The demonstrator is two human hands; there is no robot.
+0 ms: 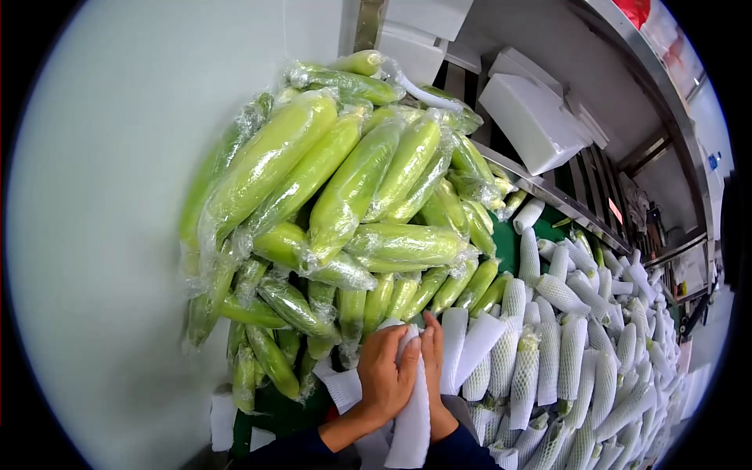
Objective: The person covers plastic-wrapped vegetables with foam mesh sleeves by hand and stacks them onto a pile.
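My left hand [381, 372] and my right hand [432, 362] are together at the bottom centre, on either side of a white foam sleeve [413, 415]. The fingers of both press round its upper part. Whether a vegetable is inside the sleeve cannot be seen. Just beyond the hands lies a heap of green vegetables [356, 184] in clear plastic film. Flat white foam sleeves [479, 341] lie beside my right hand, and another [342, 388] is left of my left hand.
Many vegetables in white foam netting [548, 352] are piled at the right. A metal-edged rack [560, 196] with white foam boxes [536, 117] stands behind. A pale wall [125, 235] rises on the left. Green surface [509, 247] shows between the piles.
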